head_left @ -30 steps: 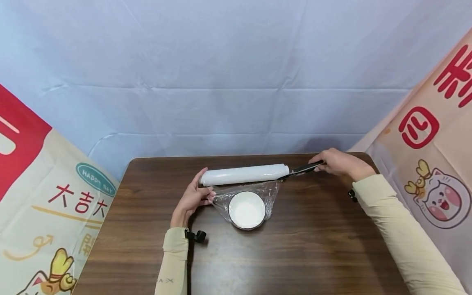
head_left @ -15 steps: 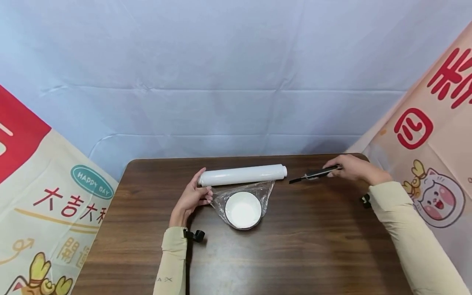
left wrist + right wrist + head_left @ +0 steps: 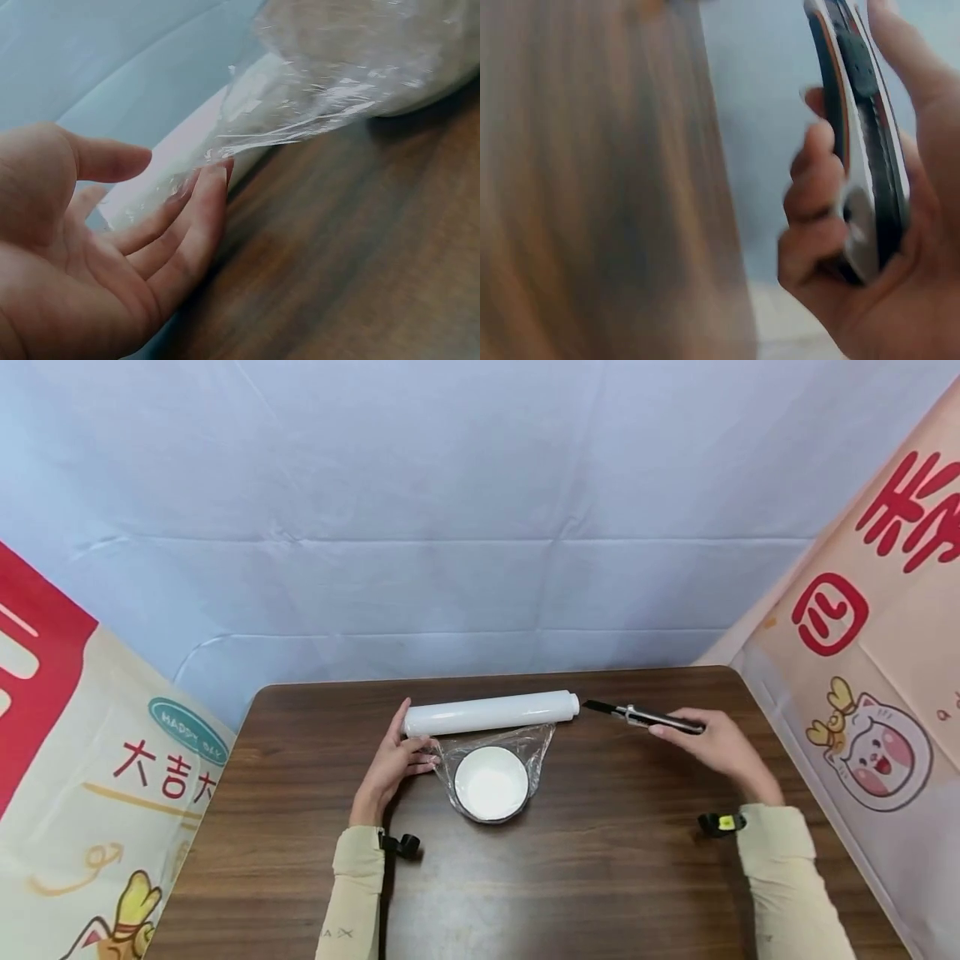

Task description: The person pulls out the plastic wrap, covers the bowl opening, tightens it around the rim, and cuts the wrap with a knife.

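A white roll of cling film (image 3: pixel 491 712) lies across the far side of the table. Its left end meets my left hand (image 3: pixel 386 764), whose loosely bent fingers touch the clear film (image 3: pixel 315 105), with the thumb standing apart in the left wrist view. In front of the roll, a white bowl with a dark rim (image 3: pixel 491 783) sits under a crinkled sheet of film (image 3: pixel 538 743). To the right, my right hand (image 3: pixel 716 745) grips a utility knife (image 3: pixel 859 135), its dark blade pointing left toward the roll's right end. Fingers wrap round its handle in the right wrist view.
The brown wooden table (image 3: pixel 600 868) ends at a rounded far edge, close behind the roll. A pale cloth backdrop (image 3: pixel 450 585) hangs behind it. Printed banners (image 3: pixel 885 718) flank the table on both sides.
The knife has come away from the film beside the roll's right end, and my right hand has shifted right and nearer. The left hand stays by the roll, its fingers loosened from the film.
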### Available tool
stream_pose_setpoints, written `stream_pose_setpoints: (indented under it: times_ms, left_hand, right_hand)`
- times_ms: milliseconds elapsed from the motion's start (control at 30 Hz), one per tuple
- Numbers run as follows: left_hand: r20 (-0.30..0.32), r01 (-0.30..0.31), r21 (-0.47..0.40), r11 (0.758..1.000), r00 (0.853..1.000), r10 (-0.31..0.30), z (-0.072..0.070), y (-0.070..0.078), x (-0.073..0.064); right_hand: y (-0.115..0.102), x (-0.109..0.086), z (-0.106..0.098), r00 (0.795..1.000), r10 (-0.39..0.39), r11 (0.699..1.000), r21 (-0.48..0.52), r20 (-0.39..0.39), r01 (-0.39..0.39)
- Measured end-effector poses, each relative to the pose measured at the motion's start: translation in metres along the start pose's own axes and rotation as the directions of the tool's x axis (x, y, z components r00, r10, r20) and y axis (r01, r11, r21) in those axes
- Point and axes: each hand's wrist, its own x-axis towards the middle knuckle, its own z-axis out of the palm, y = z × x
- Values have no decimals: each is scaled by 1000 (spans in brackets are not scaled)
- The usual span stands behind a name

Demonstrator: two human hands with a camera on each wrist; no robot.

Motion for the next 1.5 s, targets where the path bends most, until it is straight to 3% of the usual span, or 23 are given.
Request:
stream_pose_setpoints:
  times_ms: [133, 267, 333, 433, 600, 833, 967, 1300, 1500]
  left_hand:
    - [-43, -27, 26, 999, 999, 28, 5, -3, -10]
    - [-96, -22, 42, 999, 995, 26, 10, -5, -23]
    - [-127, 1, 34, 999, 992, 4, 13, -7, -30]
    - [-166, 30, 2, 1000, 986, -29, 18, -11, -40]
    - [-141, 75, -14, 997, 987, -76, 38, -18, -62]
    - [-83, 134, 72, 988, 988, -128, 61, -25, -85]
    - [-69, 155, 61, 986, 986, -150, 66, -31, -91]
    - [33, 137, 0, 991, 990, -136, 76, -41, -93]
    - [60, 135, -27, 991, 989, -133, 82, -44, -91]
  right_hand:
    - [-10, -15, 29, 991, 133, 979, 160, -34, -126]
    - [-21, -28, 43, 961, 274, 892, 385, -44, -237]
    - [-26, -31, 45, 943, 327, 838, 478, -54, -263]
    - [-32, -33, 48, 927, 370, 782, 560, -62, -274]
    - [-35, -37, 56, 918, 391, 731, 627, -59, -271]
    - [-37, -45, 65, 915, 402, 694, 667, -44, -273]
    - [-37, -49, 68, 918, 395, 667, 699, -39, -258]
    - [-39, -61, 72, 908, 417, 625, 737, -37, -257]
    - [-42, -68, 76, 903, 426, 623, 741, -51, -252]
